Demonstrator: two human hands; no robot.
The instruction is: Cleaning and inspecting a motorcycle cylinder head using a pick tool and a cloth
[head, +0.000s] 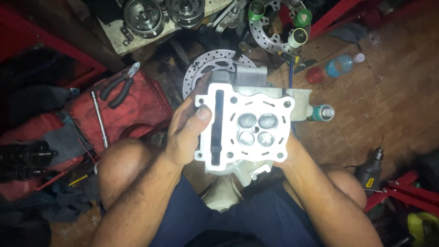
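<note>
I hold a pale metal engine cylinder head [247, 128] over my lap, its flat gasket face turned up, showing several round valves and a long dark slot. My left hand [185, 132] grips its left edge, thumb lying on the face beside the slot. Under the part's right side is my right hand [292, 153], mostly hidden, supporting it from below.
A red toolbox [132, 110] with black pliers [120, 84] and a socket wrench [99, 120] lies to the left. Brake discs [206, 68], engine parts [144, 17], a blue bottle [340, 65], a spray can [322, 112] and a drill [372, 171] surround me on the wooden floor.
</note>
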